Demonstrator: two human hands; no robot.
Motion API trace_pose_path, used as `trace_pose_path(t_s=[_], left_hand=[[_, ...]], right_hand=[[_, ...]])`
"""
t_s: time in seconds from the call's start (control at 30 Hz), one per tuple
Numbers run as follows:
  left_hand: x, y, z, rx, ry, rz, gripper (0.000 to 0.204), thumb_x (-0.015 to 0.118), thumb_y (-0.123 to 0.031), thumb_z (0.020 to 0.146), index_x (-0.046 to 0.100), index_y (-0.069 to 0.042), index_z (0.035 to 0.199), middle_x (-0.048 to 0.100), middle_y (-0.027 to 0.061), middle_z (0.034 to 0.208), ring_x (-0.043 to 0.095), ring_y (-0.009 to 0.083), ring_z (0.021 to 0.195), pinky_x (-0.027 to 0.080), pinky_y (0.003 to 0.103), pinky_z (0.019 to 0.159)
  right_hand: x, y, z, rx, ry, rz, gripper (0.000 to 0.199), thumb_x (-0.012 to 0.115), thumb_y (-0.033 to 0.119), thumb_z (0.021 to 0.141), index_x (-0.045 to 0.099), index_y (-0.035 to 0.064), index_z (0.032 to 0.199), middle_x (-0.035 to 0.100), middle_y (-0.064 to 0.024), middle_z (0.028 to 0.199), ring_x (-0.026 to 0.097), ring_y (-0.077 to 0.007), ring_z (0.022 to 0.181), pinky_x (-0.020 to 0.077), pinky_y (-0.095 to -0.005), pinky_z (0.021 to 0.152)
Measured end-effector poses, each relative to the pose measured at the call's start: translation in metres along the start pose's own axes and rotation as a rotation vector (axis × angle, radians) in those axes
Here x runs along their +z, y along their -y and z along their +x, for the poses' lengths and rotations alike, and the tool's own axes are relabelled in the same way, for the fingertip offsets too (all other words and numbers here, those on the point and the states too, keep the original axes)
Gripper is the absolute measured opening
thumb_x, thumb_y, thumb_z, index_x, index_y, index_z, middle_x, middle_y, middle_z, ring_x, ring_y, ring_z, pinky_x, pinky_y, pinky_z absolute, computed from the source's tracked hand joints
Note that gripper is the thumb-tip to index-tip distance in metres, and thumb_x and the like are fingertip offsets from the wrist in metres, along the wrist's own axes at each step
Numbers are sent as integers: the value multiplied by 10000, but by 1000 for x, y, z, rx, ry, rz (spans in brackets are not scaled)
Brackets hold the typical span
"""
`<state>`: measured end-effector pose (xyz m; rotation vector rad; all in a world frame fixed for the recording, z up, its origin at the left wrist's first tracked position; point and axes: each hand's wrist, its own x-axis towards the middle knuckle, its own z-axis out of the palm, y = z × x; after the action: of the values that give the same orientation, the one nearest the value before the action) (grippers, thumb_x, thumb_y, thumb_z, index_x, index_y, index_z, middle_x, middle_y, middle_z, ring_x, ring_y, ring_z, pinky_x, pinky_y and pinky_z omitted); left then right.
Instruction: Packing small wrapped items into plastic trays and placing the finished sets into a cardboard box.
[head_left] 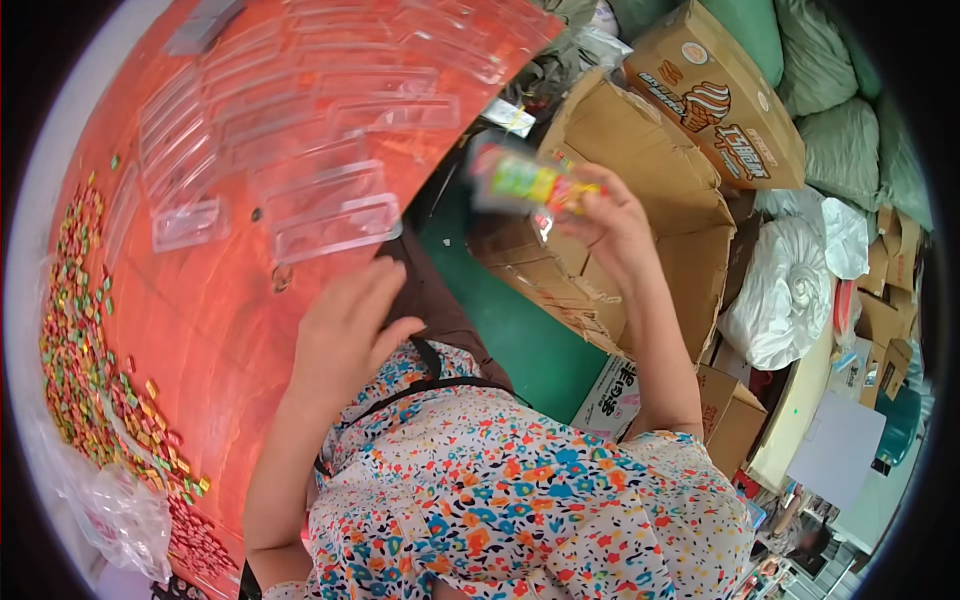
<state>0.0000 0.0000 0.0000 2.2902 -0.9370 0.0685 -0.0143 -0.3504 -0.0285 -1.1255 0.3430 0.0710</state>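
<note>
My right hand [612, 222] is raised over an open cardboard box [690, 235], fingers closed on the end of a clear plastic box of candies [528, 184]. The contents show green, yellow and red, but motion blurs them. My left hand [350, 318] is at the near edge of the red table [220, 340], with its fingers stretched out, thumb apart and nothing in it. Just beyond its fingertips lies an empty clear plastic tray [335, 228].
Rows of clear trays [300, 110] cover the table's far part. Small wrapped candies [75, 330] are heaped along its left side, near a crumpled plastic bag [125, 510]. A printed carton [720, 95], green sacks [840, 150] and a white bag [785, 295] stand at right.
</note>
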Motion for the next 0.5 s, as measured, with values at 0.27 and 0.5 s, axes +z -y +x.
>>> trace_pose_path(t_s=[0.27, 0.5], left_hand=[[20, -10, -27, 105, 323, 28, 348, 787, -216, 788, 666, -40, 1062, 667, 86, 1010, 650, 264, 890, 531, 380, 750], [54, 13, -34, -391, 628, -402, 392, 748, -257, 859, 669, -58, 1187, 682, 140, 1078, 637, 345, 995, 524, 401, 844]], right_hand=[[-240, -61, 63, -22, -617, 35, 441, 702, 221, 930, 508, 72, 1297, 664, -73, 1091, 680, -219, 943, 571, -353, 777], [-332, -125, 118, 180, -903, -53, 281, 683, 311, 943, 599, 168, 1171, 612, 19, 971, 589, -141, 895, 484, -375, 793]])
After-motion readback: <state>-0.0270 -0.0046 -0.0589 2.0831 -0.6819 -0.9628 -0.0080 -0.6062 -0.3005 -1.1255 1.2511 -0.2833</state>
